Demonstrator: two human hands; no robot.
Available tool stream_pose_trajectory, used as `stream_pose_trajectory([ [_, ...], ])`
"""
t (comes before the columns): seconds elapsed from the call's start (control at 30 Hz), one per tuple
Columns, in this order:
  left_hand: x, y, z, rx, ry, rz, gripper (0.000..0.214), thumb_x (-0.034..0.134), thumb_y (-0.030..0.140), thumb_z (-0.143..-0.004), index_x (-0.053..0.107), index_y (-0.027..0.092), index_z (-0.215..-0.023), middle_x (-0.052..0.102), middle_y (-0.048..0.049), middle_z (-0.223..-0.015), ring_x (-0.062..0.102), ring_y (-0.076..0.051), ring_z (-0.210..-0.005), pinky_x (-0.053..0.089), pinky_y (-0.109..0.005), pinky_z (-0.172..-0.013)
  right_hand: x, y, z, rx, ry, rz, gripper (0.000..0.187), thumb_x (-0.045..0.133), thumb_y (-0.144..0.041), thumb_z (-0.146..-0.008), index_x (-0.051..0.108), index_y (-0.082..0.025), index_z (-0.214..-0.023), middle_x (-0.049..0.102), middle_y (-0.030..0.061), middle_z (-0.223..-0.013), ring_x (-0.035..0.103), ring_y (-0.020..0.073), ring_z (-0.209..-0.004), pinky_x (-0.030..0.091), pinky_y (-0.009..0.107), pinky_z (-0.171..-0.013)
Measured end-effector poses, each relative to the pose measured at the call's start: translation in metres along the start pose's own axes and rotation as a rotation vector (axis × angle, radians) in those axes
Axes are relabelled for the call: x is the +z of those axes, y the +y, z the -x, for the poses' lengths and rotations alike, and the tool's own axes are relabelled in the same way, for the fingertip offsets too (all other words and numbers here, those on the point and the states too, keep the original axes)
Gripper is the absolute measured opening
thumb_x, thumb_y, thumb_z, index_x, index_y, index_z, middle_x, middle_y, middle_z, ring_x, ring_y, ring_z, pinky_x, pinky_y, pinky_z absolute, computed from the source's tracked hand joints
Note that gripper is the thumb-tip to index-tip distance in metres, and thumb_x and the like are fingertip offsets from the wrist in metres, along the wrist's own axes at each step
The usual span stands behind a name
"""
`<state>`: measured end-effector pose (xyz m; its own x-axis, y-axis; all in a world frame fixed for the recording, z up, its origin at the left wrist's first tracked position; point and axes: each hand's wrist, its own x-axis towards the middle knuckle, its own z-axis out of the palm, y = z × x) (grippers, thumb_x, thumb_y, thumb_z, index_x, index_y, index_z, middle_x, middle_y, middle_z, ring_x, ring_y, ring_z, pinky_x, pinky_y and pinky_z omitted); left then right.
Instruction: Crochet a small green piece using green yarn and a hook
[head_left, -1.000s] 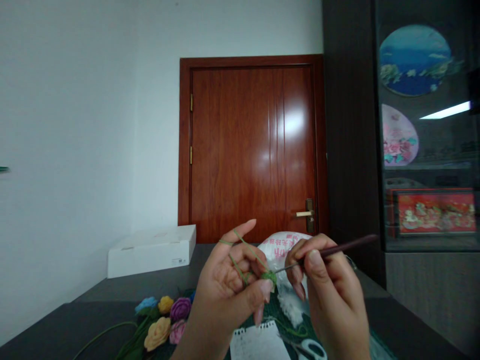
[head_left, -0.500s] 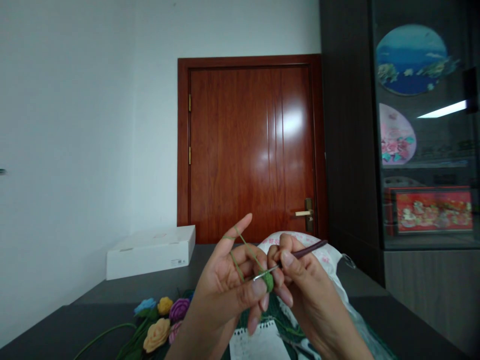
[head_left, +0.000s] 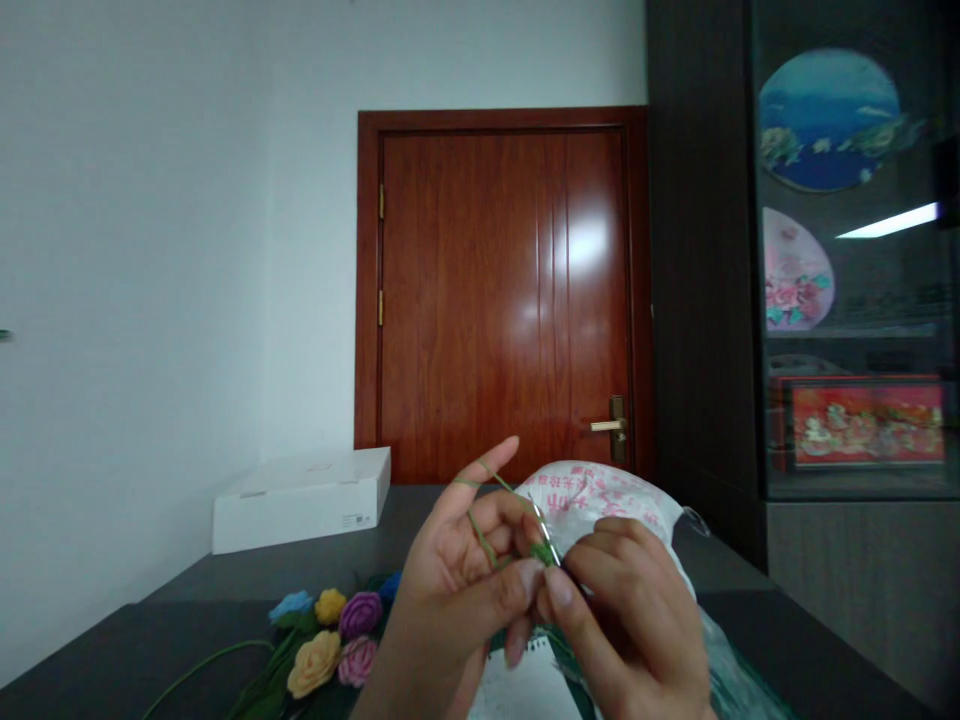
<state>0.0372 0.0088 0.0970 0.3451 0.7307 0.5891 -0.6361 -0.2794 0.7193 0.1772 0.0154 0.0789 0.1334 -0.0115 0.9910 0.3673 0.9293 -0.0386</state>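
The left hand (head_left: 450, 590) pinches a small green crocheted piece (head_left: 544, 553) between thumb and fingers, its forefinger raised with green yarn (head_left: 484, 530) looped over it, while the right hand (head_left: 630, 625) curls closed just beside it. The dark handle that stuck out a moment ago is now hidden behind those fingers, leaving only the tip of a silver crochet hook (head_left: 541, 527) showing, upright at the green piece, before a white plastic bag (head_left: 600, 495) on the surface (head_left: 150, 640)

The left hand (head_left: 450, 600) and right hand (head_left: 634, 625) are bare and slim, with long fingers (head_left: 491, 470) and longish oval fingernails (head_left: 559, 587)
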Motion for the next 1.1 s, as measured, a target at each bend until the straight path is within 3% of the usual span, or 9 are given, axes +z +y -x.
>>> stream_pose_trajectory([
  [0.07,0.001,-0.003,0.001,-0.108,-0.043,0.114,0.065,0.079,0.008,-0.081,0.058,0.020,-0.141,0.065,-0.0014,-0.092,0.060,-0.005,-0.056,0.045,-0.008,-0.041,0.003,0.001,0.001,-0.076,-0.009,-0.137,0.011,0.062,-0.022,-0.097,0.069,-0.024,-0.089,0.063,-0.0024,-0.061,0.056,0.0147,-0.056,0.049,0.030,-0.056],
  [0.13,0.000,-0.004,0.000,-0.183,-0.094,0.229,0.060,0.081,0.008,-0.078,0.063,0.015,-0.135,0.065,-0.0016,-0.091,0.062,-0.005,-0.055,0.045,-0.009,-0.044,0.010,0.002,0.002,-0.102,0.094,-0.343,0.004,0.065,-0.026,-0.098,0.069,-0.027,-0.099,0.065,-0.0020,-0.068,0.064,0.0162,-0.063,0.053,0.030,-0.059],
  [0.27,-0.002,-0.002,-0.002,-0.198,-0.151,0.327,0.057,0.076,0.004,-0.078,0.064,0.010,-0.134,0.068,-0.0044,-0.089,0.062,-0.003,-0.055,0.045,-0.009,-0.051,0.024,0.002,0.005,0.217,0.232,-0.686,0.009,0.062,-0.034,-0.101,0.067,-0.026,-0.099,0.060,-0.0036,-0.068,0.060,0.0138,-0.059,0.052,0.027,-0.056],
  [0.4,-0.004,-0.001,-0.004,-0.215,-0.184,0.359,0.057,0.071,0.002,-0.079,0.062,0.008,-0.135,0.068,-0.0086,-0.090,0.057,-0.003,-0.052,0.029,-0.009,-0.039,0.023,-0.003,0.004,0.387,0.217,-0.871,0.013,0.059,-0.034,-0.103,0.064,-0.025,-0.094,0.059,-0.0043,-0.068,0.054,0.0098,-0.055,0.045,0.022,-0.053],
  [0.63,-0.006,-0.004,-0.007,-0.235,-0.249,0.421,0.055,0.074,0.004,-0.074,0.066,0.006,-0.129,0.067,-0.0099,-0.090,0.051,-0.002,-0.047,0.023,-0.011,-0.034,0.015,-0.007,0.000,0.513,0.175,-0.912,0.017,0.058,-0.035,-0.102,0.064,-0.025,-0.089,0.058,-0.0037,-0.066,0.050,0.0093,-0.051,0.044,0.023,-0.054],
  [0.83,-0.007,-0.003,-0.003,-0.146,-0.198,0.251,0.056,0.078,0.007,-0.078,0.066,0.015,-0.132,0.067,-0.0051,-0.089,0.060,-0.004,-0.051,0.031,-0.009,-0.038,0.017,-0.008,0.008,0.477,0.169,-0.861,0.015,0.056,-0.037,-0.104,0.065,-0.028,-0.096,0.060,-0.0024,-0.069,0.056,0.0126,-0.054,0.047,0.026,-0.053],
  [1.0,-0.009,-0.002,-0.004,-0.138,-0.243,0.221,0.057,0.079,0.008,-0.078,0.065,0.015,-0.133,0.069,-0.0079,-0.091,0.068,-0.011,-0.063,0.038,-0.009,-0.041,0.015,-0.007,0.009,0.567,0.149,-0.889,0.015,0.055,-0.036,-0.104,0.064,-0.027,-0.097,0.062,-0.0018,-0.069,0.056,0.0114,-0.054,0.045,0.022,-0.050],
  [1.1,-0.011,-0.004,-0.007,-0.159,-0.277,0.275,0.056,0.077,0.008,-0.077,0.066,0.013,-0.131,0.068,-0.0059,-0.087,0.066,-0.008,-0.057,0.041,-0.010,-0.044,0.013,-0.007,0.007,0.575,0.144,-0.898,0.016,0.057,-0.037,-0.103,0.064,-0.026,-0.094,0.060,-0.0020,-0.069,0.054,0.0105,-0.054,0.044,0.021,-0.049],
])
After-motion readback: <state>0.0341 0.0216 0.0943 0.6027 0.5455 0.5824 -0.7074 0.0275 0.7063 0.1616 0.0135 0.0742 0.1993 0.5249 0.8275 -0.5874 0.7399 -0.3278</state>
